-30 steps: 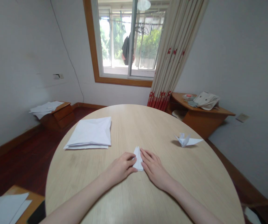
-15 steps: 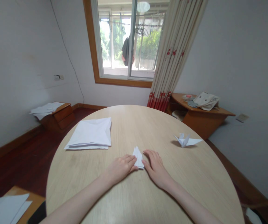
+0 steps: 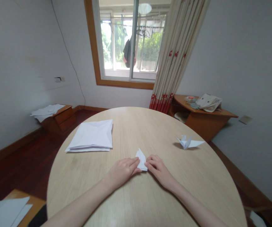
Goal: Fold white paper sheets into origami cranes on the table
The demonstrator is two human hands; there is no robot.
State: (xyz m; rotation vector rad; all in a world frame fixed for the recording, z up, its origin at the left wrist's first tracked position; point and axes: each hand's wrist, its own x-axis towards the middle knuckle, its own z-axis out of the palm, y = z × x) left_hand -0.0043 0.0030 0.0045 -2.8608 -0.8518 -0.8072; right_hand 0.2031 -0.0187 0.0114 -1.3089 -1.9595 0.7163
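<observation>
A small piece of folded white paper lies on the round table, its narrow point facing away from me. My left hand presses on its left side, fingers together on top and thumb at the near edge. At the right edge, my right hand pinches the paper with curled fingers and thumb. The fingertips cover both sides of the paper. A folded paper crane stands to the right, apart from my hands.
A stack of white paper sheets lies at the left of the round wooden table. Behind it are a low cabinet with papers and a corner desk holding a cloth bag. More sheets lie at the lower left.
My right hand's fingers have curled in from a spread pose to the paper's right edge. The paper's split far tip now looks like a single point. My left hand stays almost in place.
</observation>
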